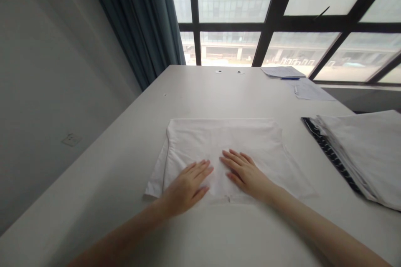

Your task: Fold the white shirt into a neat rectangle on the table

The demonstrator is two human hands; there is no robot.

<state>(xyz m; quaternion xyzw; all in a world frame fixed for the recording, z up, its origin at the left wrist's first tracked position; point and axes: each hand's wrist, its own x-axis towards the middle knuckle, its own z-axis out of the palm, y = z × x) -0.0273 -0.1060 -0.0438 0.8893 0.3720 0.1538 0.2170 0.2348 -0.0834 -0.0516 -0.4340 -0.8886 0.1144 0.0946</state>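
Observation:
A white garment [225,142], folded into a rough rectangle, lies flat on the white table [131,133] in front of me. My left hand [188,185] rests palm down on its near left part, fingers spread and pointing away. My right hand [244,173] lies palm down on the near middle of the cloth, fingers together and angled to the left. The fingertips of the two hands are a short gap apart. Neither hand grips anything.
A stack of folded white garments [366,154] sits at the right edge over a dark striped piece [332,150]. Papers [308,89] and a blue pen [290,78] lie far right. A dark curtain [138,21] and a big window [282,16] stand behind the table.

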